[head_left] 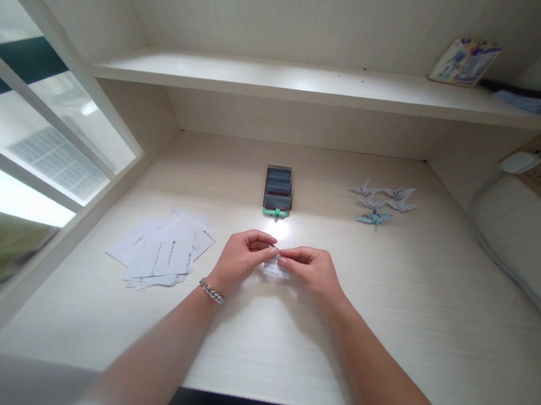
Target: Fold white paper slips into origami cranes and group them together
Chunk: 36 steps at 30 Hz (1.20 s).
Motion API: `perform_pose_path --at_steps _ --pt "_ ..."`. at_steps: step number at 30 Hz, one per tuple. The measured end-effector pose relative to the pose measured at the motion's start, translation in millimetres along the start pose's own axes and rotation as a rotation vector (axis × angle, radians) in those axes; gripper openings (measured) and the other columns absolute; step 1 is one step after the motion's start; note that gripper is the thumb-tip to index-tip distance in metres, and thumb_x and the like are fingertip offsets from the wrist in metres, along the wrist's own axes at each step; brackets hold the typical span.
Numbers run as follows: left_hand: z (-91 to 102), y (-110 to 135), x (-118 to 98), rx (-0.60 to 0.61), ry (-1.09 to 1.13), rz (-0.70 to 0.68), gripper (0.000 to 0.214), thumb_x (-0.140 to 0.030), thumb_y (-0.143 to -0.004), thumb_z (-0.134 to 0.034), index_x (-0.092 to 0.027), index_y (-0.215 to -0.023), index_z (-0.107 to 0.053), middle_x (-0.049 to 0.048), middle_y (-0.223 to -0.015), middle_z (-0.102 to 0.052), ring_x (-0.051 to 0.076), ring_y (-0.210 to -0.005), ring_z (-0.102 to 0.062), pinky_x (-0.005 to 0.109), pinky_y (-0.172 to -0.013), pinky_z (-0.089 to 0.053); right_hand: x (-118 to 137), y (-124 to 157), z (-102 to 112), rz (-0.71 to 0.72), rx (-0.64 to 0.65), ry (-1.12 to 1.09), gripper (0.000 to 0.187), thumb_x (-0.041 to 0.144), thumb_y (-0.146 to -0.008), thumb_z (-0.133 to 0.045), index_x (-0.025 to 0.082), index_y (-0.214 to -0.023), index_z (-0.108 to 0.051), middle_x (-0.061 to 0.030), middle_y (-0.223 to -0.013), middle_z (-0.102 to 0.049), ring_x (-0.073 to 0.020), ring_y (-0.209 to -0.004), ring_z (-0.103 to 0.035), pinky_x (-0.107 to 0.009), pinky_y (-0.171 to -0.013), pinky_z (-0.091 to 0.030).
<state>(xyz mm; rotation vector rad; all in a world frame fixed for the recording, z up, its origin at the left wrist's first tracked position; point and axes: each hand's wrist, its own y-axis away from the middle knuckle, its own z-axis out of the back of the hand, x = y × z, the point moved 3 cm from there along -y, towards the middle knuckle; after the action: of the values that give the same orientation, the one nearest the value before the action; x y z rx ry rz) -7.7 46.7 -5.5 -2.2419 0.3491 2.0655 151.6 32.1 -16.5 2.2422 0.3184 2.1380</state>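
Both hands meet at the middle of the pale wooden desk [384, 324]. My left hand [242, 256], with a chain bracelet at the wrist, pinches the upper edge of a small folded piece of white paper [275, 270]. My right hand [310, 269] pinches the same paper from the other side, fingers curled over it. Most of the paper is hidden under the fingers. A phone [278, 191] in a green case lies just beyond the hands, with a bright glare on the desk in front of it.
A loose pile of printed paper sheets [162, 249] lies left of my hands. Several folded paper cranes [382, 202] sit at the back right. A shelf [316, 83] above holds a booklet [464, 61]. A wall socket with plug and cable [519, 163] is at the right.
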Motion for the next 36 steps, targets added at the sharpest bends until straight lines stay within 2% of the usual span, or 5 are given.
perform_pose_path --at_steps 9,18,36 --pt "0.5 -1 -1 -0.017 -0.023 -0.004 0.028 -0.026 -0.066 -0.073 -0.011 -0.089 -0.066 0.0075 -0.073 -0.069 0.015 -0.067 -0.063 0.024 -0.062 -0.050 -2 0 -2 -0.022 0.030 -0.046 0.025 0.030 -0.061 -0.075 0.015 -0.081 -0.073 -0.0078 -0.074 -0.072 -0.0177 -0.064 -0.064 -0.029 -0.060 -0.049" --pt "0.9 -1 0 -0.021 -0.037 0.010 0.031 -0.026 -0.065 -0.073 -0.011 -0.092 -0.065 0.0085 -0.074 -0.070 0.016 -0.067 -0.064 0.025 -0.062 -0.049 -7 0 -4 -0.114 0.039 -0.187 0.027 0.034 -0.058 -0.078 0.014 -0.076 -0.072 -0.0045 -0.067 -0.068 -0.0149 -0.060 -0.061 -0.027 -0.056 -0.048" --pt "0.6 -1 1 -0.012 -0.020 0.027 0.031 -0.025 -0.065 -0.073 -0.011 -0.092 -0.066 0.0080 -0.073 -0.070 0.015 -0.065 -0.063 0.024 -0.060 -0.048 -10 -1 -4 -0.107 0.015 -0.166 0.028 0.034 -0.055 -0.079 0.014 -0.073 -0.072 -0.0049 -0.066 -0.069 -0.0159 -0.059 -0.062 -0.029 -0.058 -0.048"
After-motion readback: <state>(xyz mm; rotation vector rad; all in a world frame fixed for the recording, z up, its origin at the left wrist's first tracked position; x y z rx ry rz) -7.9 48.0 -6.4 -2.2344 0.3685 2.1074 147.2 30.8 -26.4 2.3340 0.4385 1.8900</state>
